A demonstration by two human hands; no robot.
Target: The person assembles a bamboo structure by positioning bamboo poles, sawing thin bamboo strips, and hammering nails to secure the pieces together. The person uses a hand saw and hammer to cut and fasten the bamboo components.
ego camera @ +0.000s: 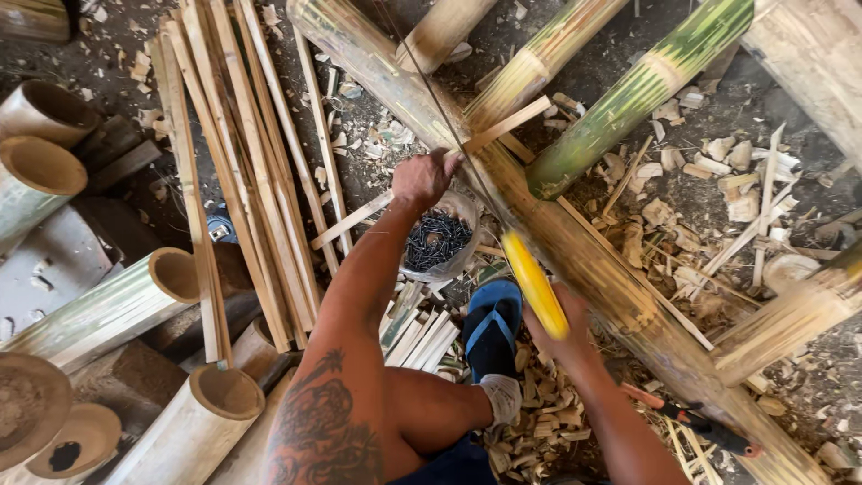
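Note:
My left hand [424,176] grips a thin flat bamboo strip [507,124] and holds it slantwise against a long thick bamboo pole [593,260] that runs from the top centre to the lower right. My right hand [561,334] is closed around the yellow handle of a tool [533,283], raised just beside the pole; the tool's head is hidden. Below my left forearm stands a clear container of dark nails [438,241]. My foot in a blue sandal [492,325] rests on wood chips between my arms.
A bundle of long split strips [242,171] lies to the left. Cut bamboo tubes [117,310] sit at the lower left. Green bamboo poles [637,90] cross at the top right. Chips and offcuts [718,189] litter the ground. A red-handled tool [691,418] lies at the lower right.

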